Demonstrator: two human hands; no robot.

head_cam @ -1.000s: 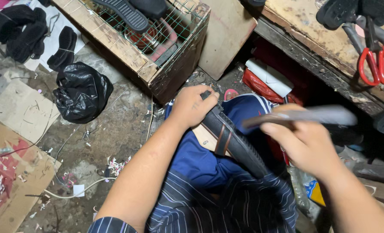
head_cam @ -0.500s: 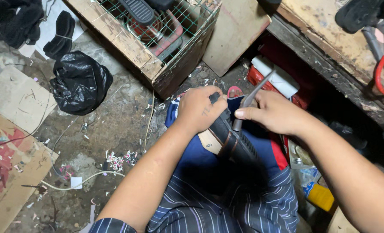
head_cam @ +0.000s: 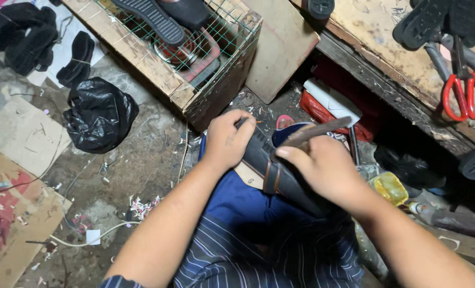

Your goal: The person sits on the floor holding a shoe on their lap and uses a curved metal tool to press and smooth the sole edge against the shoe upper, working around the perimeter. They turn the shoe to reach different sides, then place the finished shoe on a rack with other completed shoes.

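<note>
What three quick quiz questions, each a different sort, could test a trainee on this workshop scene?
1. True or false: the left hand grips the dark shoe on the lap.
2. Which hand holds the brown tool?
3. Where are the red scissors? A) on the floor B) on the wooden bench C) inside the wire crate

Key: 1 true; 2 the right hand; 3 B.

black shoe [head_cam: 280, 173] w/ a brown band | shirt [head_cam: 259, 261] navy, thin white stripes | blue cloth [head_cam: 237, 202] on lap; scissors [head_cam: 464, 96] bright red handles; bag [head_cam: 99, 114] shiny black | crate mesh [head_cam: 216, 37] greenish
</note>
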